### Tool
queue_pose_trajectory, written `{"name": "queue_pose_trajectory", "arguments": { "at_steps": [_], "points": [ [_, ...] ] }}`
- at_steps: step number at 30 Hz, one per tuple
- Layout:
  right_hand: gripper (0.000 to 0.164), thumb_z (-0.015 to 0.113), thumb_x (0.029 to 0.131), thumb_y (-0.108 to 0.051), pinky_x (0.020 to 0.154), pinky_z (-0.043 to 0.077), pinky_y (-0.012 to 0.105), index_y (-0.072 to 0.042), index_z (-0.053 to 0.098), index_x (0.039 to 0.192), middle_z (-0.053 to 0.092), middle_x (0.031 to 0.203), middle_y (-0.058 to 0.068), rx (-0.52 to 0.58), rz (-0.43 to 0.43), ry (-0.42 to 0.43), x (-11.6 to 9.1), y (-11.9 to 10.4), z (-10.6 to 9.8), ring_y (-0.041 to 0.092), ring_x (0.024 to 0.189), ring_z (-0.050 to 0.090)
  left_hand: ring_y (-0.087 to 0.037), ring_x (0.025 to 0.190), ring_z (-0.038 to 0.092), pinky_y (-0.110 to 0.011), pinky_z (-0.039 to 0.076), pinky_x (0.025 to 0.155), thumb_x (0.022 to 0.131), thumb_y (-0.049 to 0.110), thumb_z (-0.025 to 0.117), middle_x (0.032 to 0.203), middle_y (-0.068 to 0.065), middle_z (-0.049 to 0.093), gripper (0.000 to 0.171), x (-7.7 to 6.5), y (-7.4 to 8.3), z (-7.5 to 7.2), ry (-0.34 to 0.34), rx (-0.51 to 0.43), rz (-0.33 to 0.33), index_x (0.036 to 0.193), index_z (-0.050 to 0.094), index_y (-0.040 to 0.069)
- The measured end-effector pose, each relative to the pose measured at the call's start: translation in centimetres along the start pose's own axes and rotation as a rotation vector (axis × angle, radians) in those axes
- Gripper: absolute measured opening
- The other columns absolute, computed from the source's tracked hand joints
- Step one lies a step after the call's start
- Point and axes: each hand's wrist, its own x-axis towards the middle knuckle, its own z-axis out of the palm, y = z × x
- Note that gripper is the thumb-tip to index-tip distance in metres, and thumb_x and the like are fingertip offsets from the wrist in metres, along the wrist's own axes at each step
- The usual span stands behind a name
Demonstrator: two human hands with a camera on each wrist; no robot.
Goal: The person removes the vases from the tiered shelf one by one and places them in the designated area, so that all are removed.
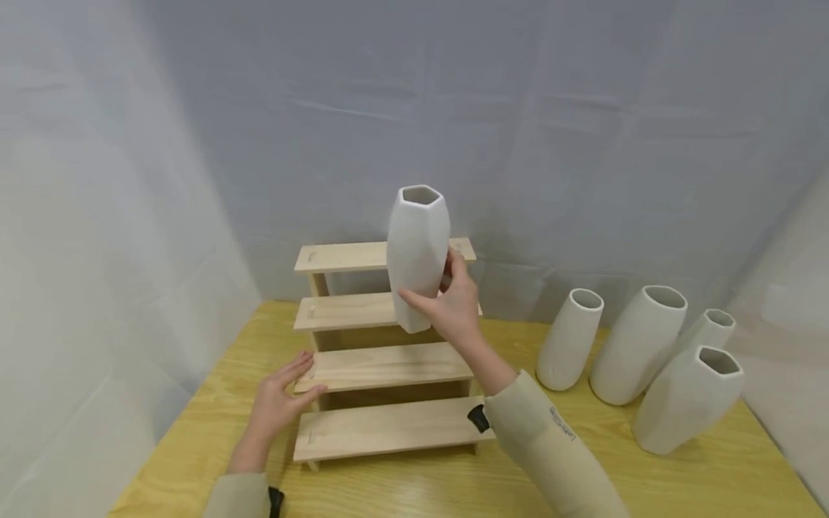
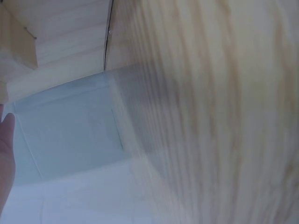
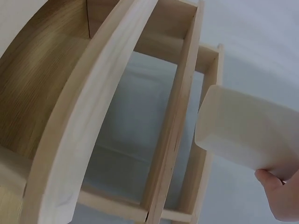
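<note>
My right hand [image 1: 457, 302] grips a white faceted vase [image 1: 417, 252] low on its body, thumb on the near side. The vase is upright with its five-sided mouth up, and it overlaps the top two steps of a pale wooden stepped shelf [image 1: 382, 367] in the head view. In the right wrist view the base of the vase [image 3: 243, 126] shows beyond the shelf boards, apart from the lower ones. My left hand [image 1: 280, 399] rests at the left end of the third step down, thumb and fingers spread around that end. Only a bit of that hand shows in the left wrist view.
Several white vases [image 1: 637, 345] stand on the right of the yellow wooden table [image 1: 537, 460], close together and of differing shapes. A pale cloth [image 1: 518, 144] hangs behind and at both sides. The shelf stands near the table's middle.
</note>
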Motion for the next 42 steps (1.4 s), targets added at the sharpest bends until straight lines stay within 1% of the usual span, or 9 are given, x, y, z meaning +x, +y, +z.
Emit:
{"name": "queue_pose_trajectory", "arguments": {
  "at_steps": [14,19,22,24,30,31,34,38,42],
  "points": [
    [0.078,0.081,0.062,-0.01,0.085,0.046,0.037,-0.002,0.037,0.126,0.049,0.117,0.012,-0.026,0.013,0.047,-2.6,0.8,-4.0,0.022,0.104,0.049,-0.031,0.111,0.047,-0.006,0.029,0.09,0.064,0.009,0.078,0.115,-0.022,0.053,0.052,-0.3,-0.1,-0.1,0.019,-0.025,0.019,0.109,0.057,-0.009],
    [0.078,0.08,0.062,-0.007,0.085,0.045,0.038,0.0,0.037,0.127,0.048,0.117,0.015,-0.03,0.004,0.067,-3.7,1.1,-5.3,0.024,0.104,0.048,-0.022,0.115,0.045,-0.009,0.03,0.091,0.066,0.012,0.077,0.118,-0.019,0.053,0.052,-0.4,-0.6,-0.1,0.034,-0.065,0.037,0.112,0.057,-0.005],
    [0.078,0.079,0.061,-0.002,0.084,0.046,0.037,0.003,0.036,0.126,0.048,0.117,0.016,-0.04,0.01,0.094,-4.4,1.2,-6.1,0.025,0.104,0.049,-0.025,0.114,0.046,-0.007,0.029,0.091,0.066,0.01,0.077,0.118,-0.018,0.053,0.051,-0.4,-0.4,-0.1,0.029,-0.051,0.031,0.111,0.058,-0.006],
    [0.078,0.079,0.061,0.0,0.083,0.047,0.038,0.004,0.035,0.126,0.047,0.117,0.016,-0.046,0.01,0.107,-4.8,1.4,-6.5,0.025,0.103,0.049,-0.031,0.11,0.047,-0.005,0.029,0.089,0.064,0.006,0.078,0.115,-0.02,0.054,0.05,-0.2,0.4,-0.4,0.026,-0.017,0.02,0.108,0.058,-0.009],
    [0.08,0.076,0.061,0.007,0.085,0.045,0.041,0.008,0.03,0.127,0.042,0.12,0.02,-0.04,0.054,0.111,-6.2,1.1,-8.1,0.028,0.106,0.046,-0.032,0.109,0.048,-0.006,0.029,0.089,0.062,0.004,0.078,0.115,-0.017,0.055,0.05,-0.2,0.5,-0.4,0.034,-0.006,0.008,0.106,0.059,-0.008],
    [0.08,0.075,0.062,0.009,0.086,0.044,0.042,0.009,0.029,0.127,0.042,0.12,0.021,-0.048,0.065,0.111,-6.4,0.9,-8.4,0.029,0.106,0.045,-0.031,0.11,0.047,-0.006,0.029,0.089,0.063,0.005,0.078,0.116,-0.015,0.054,0.05,-0.2,0.0,-0.3,0.032,-0.009,0.007,0.107,0.059,-0.007],
    [0.081,0.074,0.062,0.011,0.086,0.045,0.038,0.008,0.028,0.128,0.041,0.12,0.021,-0.069,0.087,0.123,-7.1,1.3,-9.3,0.028,0.106,0.045,-0.034,0.109,0.047,-0.006,0.029,0.09,0.063,0.004,0.078,0.116,-0.016,0.054,0.05,-0.2,0.1,-0.3,0.032,-0.013,0.019,0.108,0.059,-0.007],
    [0.08,0.076,0.062,0.007,0.084,0.046,0.029,0.007,0.03,0.127,0.043,0.118,0.017,-0.118,0.098,0.139,-8.1,3.3,-10.7,0.025,0.104,0.046,-0.019,0.114,0.045,-0.006,0.028,0.09,0.062,0.005,0.078,0.116,-0.019,0.054,0.051,-0.4,0.0,-0.4,0.029,-0.003,-0.005,0.108,0.059,-0.008],
    [0.079,0.076,0.062,0.005,0.084,0.045,0.036,0.007,0.03,0.126,0.044,0.117,0.018,-0.175,0.111,0.161,-9.2,4.4,-11.9,0.026,0.104,0.046,0.0,0.115,0.038,-0.005,0.027,0.09,0.063,0.007,0.079,0.117,-0.02,0.052,0.052,-0.7,-0.1,-0.6,0.025,0.005,-0.016,0.108,0.058,-0.008]
  ]
}}
